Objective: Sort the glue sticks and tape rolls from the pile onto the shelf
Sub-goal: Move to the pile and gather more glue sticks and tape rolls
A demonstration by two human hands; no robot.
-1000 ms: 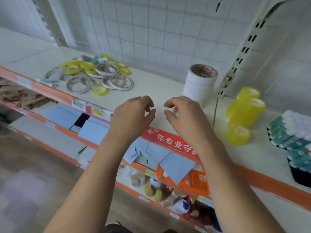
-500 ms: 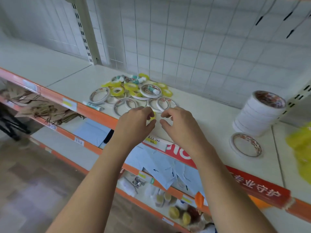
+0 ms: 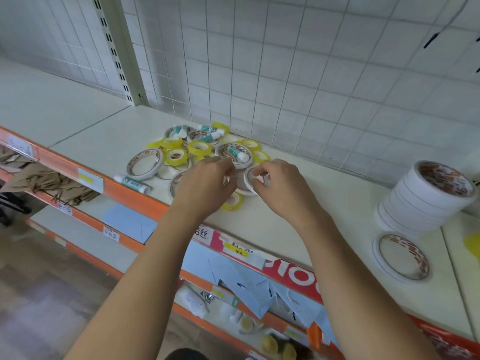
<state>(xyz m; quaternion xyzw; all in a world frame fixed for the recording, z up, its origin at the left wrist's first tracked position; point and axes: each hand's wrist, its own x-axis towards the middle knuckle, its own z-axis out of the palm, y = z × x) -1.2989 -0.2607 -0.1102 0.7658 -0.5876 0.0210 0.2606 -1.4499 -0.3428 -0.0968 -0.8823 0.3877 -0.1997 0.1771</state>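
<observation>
white tape ring [image 3: 248,181] in right hand [image 3: 281,189] — papery, perhaps

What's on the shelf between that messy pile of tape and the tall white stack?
Nothing: the head view shows bare shelf between the pile and the stack; a lone roll lies further forward.

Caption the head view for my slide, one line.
Left hand over the mixed pile on the shelf; right hand pinches a white tape roll; white stack stands at right.
</observation>
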